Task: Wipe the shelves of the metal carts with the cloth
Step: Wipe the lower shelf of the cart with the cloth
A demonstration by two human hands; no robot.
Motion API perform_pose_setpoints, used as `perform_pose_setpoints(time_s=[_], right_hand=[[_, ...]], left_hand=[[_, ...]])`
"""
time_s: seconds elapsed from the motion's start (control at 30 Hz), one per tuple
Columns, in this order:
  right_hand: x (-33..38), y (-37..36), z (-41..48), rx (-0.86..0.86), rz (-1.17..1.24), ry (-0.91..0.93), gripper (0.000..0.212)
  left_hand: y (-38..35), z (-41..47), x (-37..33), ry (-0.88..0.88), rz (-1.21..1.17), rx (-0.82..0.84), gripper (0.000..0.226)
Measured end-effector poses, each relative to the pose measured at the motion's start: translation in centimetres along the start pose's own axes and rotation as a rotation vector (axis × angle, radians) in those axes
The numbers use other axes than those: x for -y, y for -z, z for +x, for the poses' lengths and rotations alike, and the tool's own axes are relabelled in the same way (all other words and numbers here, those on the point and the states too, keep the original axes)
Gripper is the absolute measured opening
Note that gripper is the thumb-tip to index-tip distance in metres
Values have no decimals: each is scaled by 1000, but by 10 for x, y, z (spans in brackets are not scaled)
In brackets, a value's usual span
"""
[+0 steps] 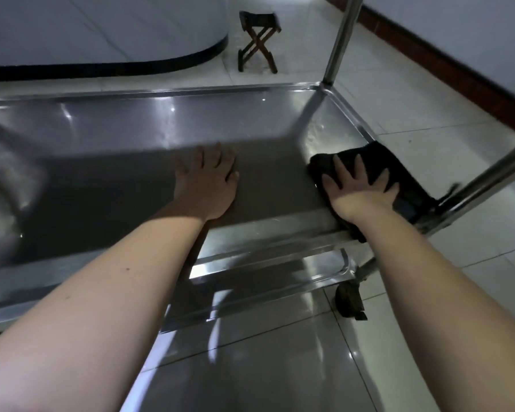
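Observation:
A stainless steel cart shelf (116, 135) with a raised rim fills the middle of the head view. My left hand (207, 182) lies flat on the shelf near its front edge, fingers spread and straight. My right hand (359, 191) presses flat on a dark cloth (393, 162) at the shelf's front right corner. The cloth hangs partly over the front rim, under my wrist. A lower shelf (268, 281) of the same cart shows beneath the front edge.
Metal cart posts rise at the far right corner (341, 40) and the near right (488, 179). A caster wheel (350, 298) sits on the tiled floor below. A small wooden folding stool (257, 40) stands beyond the cart. A curved white counter with a dark base (107, 66) is at back left.

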State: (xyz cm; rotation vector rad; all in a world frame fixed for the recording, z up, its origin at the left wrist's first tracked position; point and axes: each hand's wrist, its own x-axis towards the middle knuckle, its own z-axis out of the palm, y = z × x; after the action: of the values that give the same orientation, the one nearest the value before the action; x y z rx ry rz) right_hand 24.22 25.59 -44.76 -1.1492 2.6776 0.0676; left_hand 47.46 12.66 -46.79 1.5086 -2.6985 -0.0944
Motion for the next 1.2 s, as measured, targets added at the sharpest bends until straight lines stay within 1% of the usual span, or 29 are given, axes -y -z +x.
perform_pose_setpoints(time_s=[0.13,0.2,0.27,0.3,0.4,0.47,0.57,0.73,0.77,0.87,0.9,0.93,1.0,1.07,1.13,1.2], right_hand=[[86,-35,-64,-34,-36,273,61],[88,-36,-64,-7,-25,325,60],[57,-22,-39,-18,-3,306,59],[35,-14,-22,-26,-2,246,60],[-29,8,19,9,29,-28,62],[-42,13,24,8,36,-105,63],[-14,6,7,-22,32,-92,64],[69,-24,-57,-13,-21,128,63],[75,-25,-62,-7,-13,140,63],[72,-20,-66,-11,5,140,62],[71,-19,-67,-12,9,143,62],[71,-19,-68,-7,12,146,62],[73,-18,-71,7,13,153,63],[74,-17,-72,20,8,154,63],[72,-16,-70,28,9,136,62],[77,-15,-74,35,14,87,63]], left_hand=[[2,-2,2,-8,-3,-8,54],[3,-2,2,-18,-20,2,53],[2,0,3,-19,-42,8,53],[1,1,3,-19,-48,7,53],[-2,4,1,-18,-54,1,53],[-3,5,-1,-15,-54,-8,54],[-5,6,-5,-11,-35,-13,54],[-1,4,-2,-8,-83,-7,52],[1,3,0,-14,-129,-3,50],[16,0,18,-32,-375,11,43],[22,-3,32,-53,-399,20,42],[27,-9,50,-76,-352,37,43],[33,-24,94,-107,-160,87,48],[33,-45,133,-78,-23,138,51],[28,-62,151,-38,23,160,53],[23,-68,152,-30,44,136,54]])
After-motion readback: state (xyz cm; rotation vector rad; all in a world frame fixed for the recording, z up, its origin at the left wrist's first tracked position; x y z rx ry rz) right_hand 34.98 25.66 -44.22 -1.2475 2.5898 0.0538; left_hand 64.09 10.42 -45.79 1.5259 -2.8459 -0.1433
